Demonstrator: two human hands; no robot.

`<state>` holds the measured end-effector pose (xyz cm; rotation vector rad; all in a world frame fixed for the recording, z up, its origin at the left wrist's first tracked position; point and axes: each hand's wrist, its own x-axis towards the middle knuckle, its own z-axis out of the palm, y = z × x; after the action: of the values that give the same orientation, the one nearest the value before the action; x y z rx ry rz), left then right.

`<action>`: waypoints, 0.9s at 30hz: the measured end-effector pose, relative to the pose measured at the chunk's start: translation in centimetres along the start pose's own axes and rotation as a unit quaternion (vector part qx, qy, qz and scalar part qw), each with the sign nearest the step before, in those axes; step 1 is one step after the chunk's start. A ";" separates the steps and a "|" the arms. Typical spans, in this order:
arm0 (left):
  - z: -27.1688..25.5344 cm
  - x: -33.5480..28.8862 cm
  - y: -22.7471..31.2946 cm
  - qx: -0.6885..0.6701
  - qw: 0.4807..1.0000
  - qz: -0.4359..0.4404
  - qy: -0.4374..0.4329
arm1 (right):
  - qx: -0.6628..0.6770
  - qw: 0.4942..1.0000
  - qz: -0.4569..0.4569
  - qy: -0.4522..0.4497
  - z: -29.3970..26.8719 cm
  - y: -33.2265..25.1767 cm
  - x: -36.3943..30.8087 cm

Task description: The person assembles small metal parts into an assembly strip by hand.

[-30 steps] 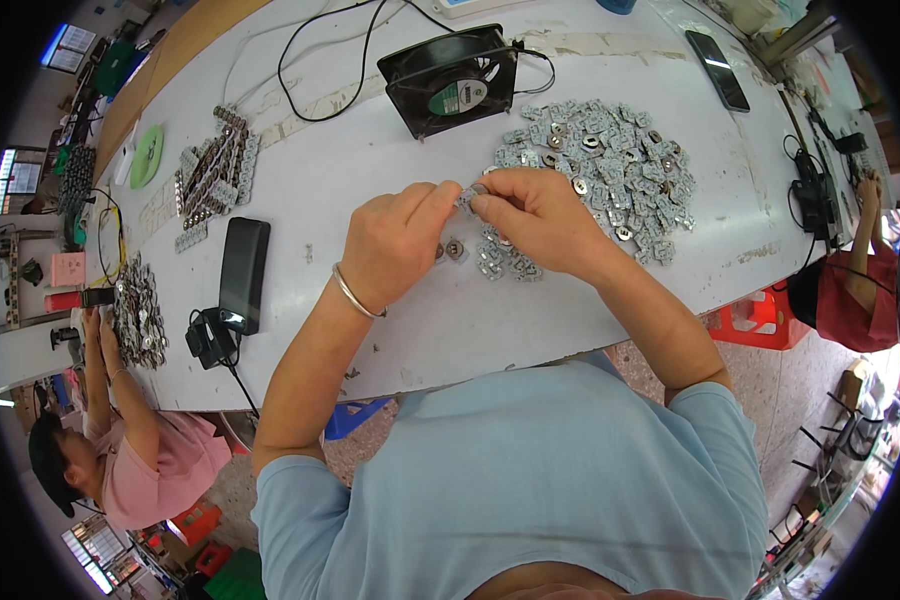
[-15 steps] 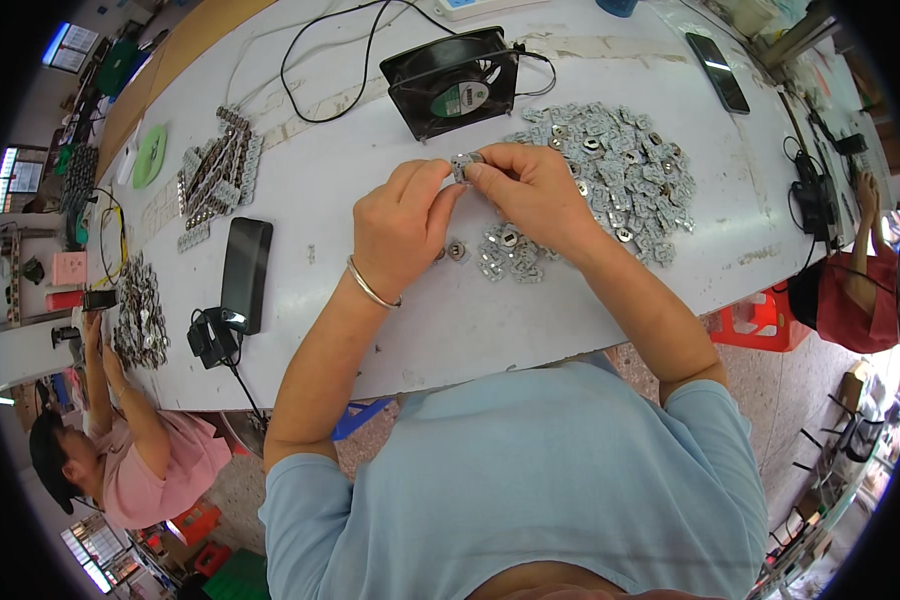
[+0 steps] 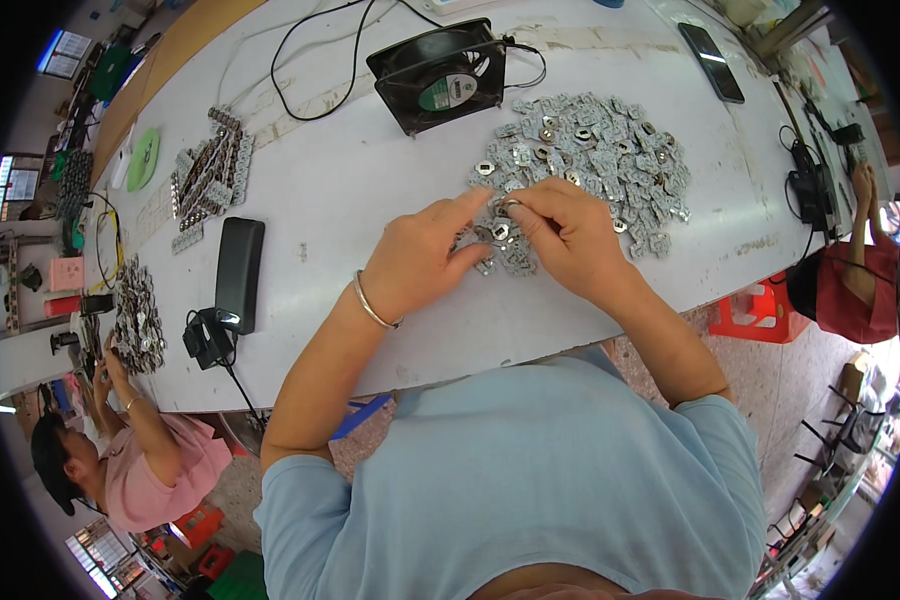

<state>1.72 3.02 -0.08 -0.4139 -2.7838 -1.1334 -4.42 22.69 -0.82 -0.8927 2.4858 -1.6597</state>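
Note:
Small silvery metal parts [image 3: 610, 150], some with round centres, lie in a wide heap on the white table [image 3: 340, 235]. My left hand [image 3: 420, 255] is beside a smaller cluster [image 3: 505, 245] at the near edge of the heap. Its thumb and forefinger are spread, with a few parts lying near their tips and nothing plainly gripped. My right hand [image 3: 575, 240] is over that cluster, thumb and forefinger closed on a small metal part [image 3: 508, 204], which the fingers largely cover.
Behind the heap stands a black box fan [image 3: 440, 75] with a cable. A black phone [image 3: 712, 62] lies far right. To the left are linked metal strips [image 3: 212, 168], a green oval piece [image 3: 143, 160], a black oblong device [image 3: 240, 275] and a black adapter [image 3: 207, 338]. Other people work at both sides.
Both hands have come down and right, from in front of the fan to the small cluster. They were together on a small part; now the left fingers are spread. My view has shifted slightly.

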 end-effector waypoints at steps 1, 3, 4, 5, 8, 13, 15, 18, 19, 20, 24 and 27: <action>-0.3 0.1 0.3 0.000 1.000 0.001 -0.001 | 0.022 0.999 0.008 -0.041 -0.1 -0.4 0.2; -0.8 0.4 0.8 -0.066 0.998 -0.020 -0.008 | 0.044 0.996 0.015 -0.081 0.1 -1.0 0.6; -0.9 0.5 0.8 -0.065 0.998 -0.019 -0.008 | 0.059 0.993 0.021 -0.102 0.4 -1.3 0.8; -1.0 0.5 0.8 -0.070 0.997 -0.007 -0.014 | 0.075 0.989 0.026 -0.125 0.6 -1.5 0.9; -1.6 0.7 0.8 -0.083 0.996 0.006 -0.035 | 0.106 0.984 0.031 -0.139 0.9 -1.6 1.2; -1.9 0.8 0.7 -0.095 0.990 0.003 -0.106 | 0.105 0.975 0.037 -0.194 1.2 -1.3 1.2; -1.9 0.8 0.6 -0.098 0.987 -0.014 -0.127 | 0.108 0.973 0.030 -0.201 1.3 -1.2 1.2; -1.9 0.7 0.2 -0.114 0.986 -0.020 -0.123 | 0.075 0.962 0.039 -0.260 0.6 -1.8 1.8; -2.0 0.7 0.3 -0.114 0.986 -0.020 -0.123 | 0.065 0.960 0.063 -0.265 0.5 -2.2 2.2; -2.1 0.7 0.3 -0.102 0.991 -0.014 -0.080 | 0.053 0.958 0.088 -0.269 0.3 -2.4 2.4; -4.6 1.2 -0.2 -0.111 0.965 -0.147 -0.187 | 0.097 0.965 0.145 -0.198 0.2 -2.5 2.9; -5.3 0.9 -0.3 -0.239 0.923 -0.192 -0.232 | 0.117 0.967 0.083 -0.212 0.0 -2.1 3.1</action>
<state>0.75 -0.72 3.73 -0.1870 -3.0400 -2.0702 -6.11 20.68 1.89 -0.8725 1.9792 -1.4794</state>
